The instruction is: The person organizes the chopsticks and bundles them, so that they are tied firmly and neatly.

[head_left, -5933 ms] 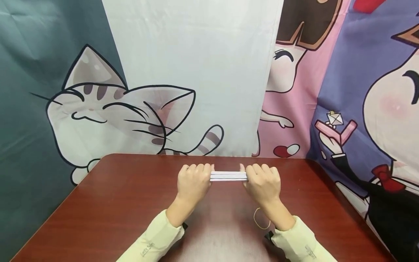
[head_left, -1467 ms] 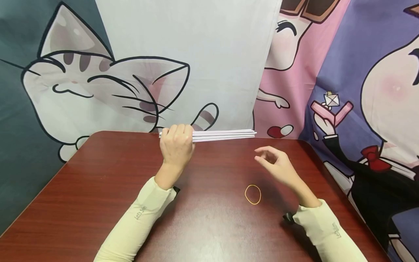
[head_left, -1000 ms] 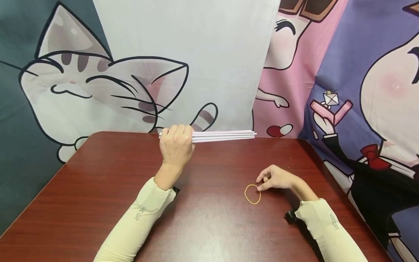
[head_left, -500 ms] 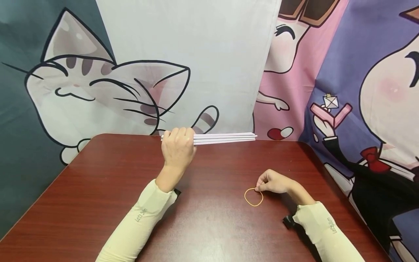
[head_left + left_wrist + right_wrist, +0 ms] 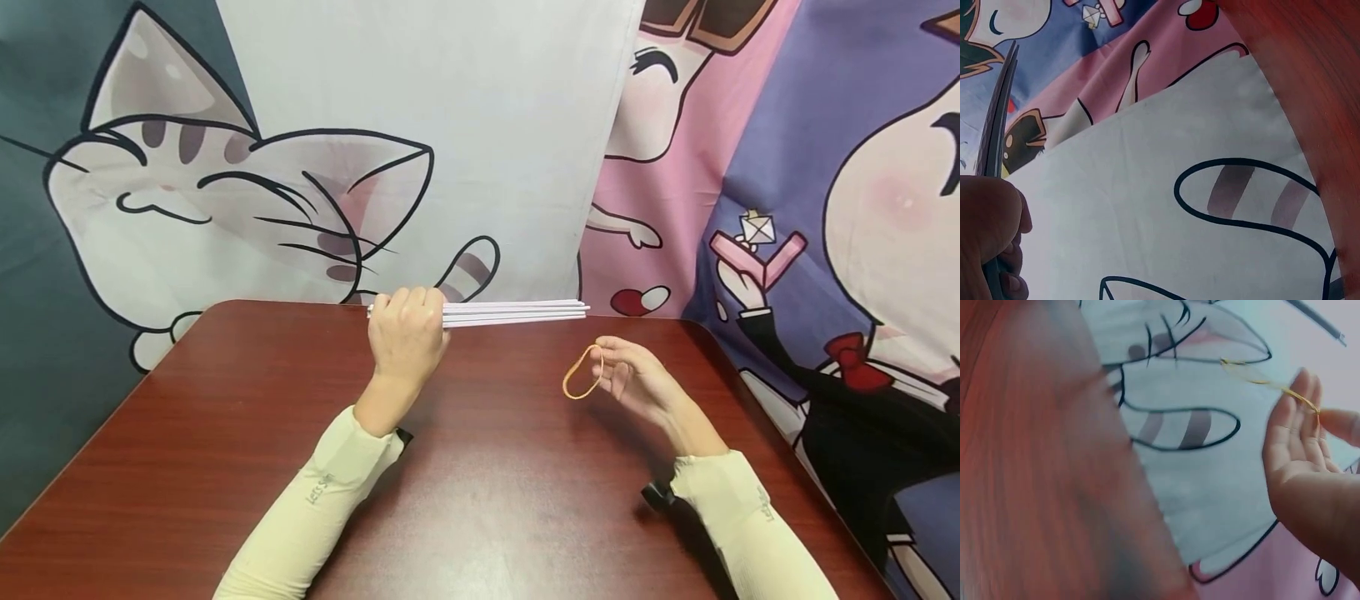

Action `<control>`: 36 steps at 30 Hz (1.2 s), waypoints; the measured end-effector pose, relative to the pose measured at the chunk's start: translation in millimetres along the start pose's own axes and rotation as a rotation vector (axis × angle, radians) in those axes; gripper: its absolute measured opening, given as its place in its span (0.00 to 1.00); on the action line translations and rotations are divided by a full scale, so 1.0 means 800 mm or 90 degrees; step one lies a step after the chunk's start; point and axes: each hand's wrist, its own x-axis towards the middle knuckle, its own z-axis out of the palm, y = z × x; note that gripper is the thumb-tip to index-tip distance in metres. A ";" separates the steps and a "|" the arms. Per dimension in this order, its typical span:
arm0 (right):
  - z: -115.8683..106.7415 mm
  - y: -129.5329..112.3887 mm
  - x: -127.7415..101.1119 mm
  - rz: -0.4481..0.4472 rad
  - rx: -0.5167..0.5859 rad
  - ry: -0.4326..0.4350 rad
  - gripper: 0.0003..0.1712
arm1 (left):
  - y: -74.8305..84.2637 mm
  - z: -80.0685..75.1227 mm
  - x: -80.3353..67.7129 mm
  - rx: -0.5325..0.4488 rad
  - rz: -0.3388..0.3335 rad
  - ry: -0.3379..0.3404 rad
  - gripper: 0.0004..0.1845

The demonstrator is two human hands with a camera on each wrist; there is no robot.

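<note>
My left hand point(image 5: 407, 337) grips a bundle of several thin white sticks point(image 5: 517, 313) near their left end. They stretch level to the right above the table's far edge. The left wrist view has these sticks point(image 5: 995, 134) looking dark, rising out of the fist point(image 5: 990, 222). Below and right of their free ends, my right hand point(image 5: 637, 382) pinches a yellow rubber band point(image 5: 576, 397) between thumb and fingers. The loop hangs in the air, apart from the sticks. In the right wrist view the band point(image 5: 1259, 382) runs from the fingertips toward the upper left.
A reddish-brown wooden table point(image 5: 480, 483) with rounded far corners lies under both hands. Behind it hangs a cloth backdrop point(image 5: 487, 125) printed with a cartoon cat and figures. A small black strap end point(image 5: 657, 497) shows at the right cuff.
Both hands held the sticks at first; then the right hand let go, reached down, and took the rubber band off the table. It has risen with the band toward the sticks' free ends.
</note>
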 end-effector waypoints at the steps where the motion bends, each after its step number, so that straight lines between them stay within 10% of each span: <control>1: 0.004 -0.001 0.002 -0.016 0.023 -0.009 0.25 | 0.000 0.000 0.000 0.000 0.001 0.001 0.12; 8: 0.029 -0.010 0.012 -0.123 0.074 -0.038 0.13 | -0.001 -0.002 0.001 0.003 0.007 -0.005 0.12; 15: 0.054 -0.019 0.028 -0.216 -0.050 0.060 0.07 | 0.000 -0.003 0.000 -0.002 0.009 -0.011 0.11; 22: 0.072 -0.015 0.047 -0.293 -0.167 0.037 0.16 | 0.001 -0.004 -0.001 -0.002 0.018 -0.023 0.11; 36: 0.091 -0.020 0.076 -0.273 -0.447 0.054 0.26 | 0.004 -0.007 -0.001 -0.005 0.034 -0.034 0.08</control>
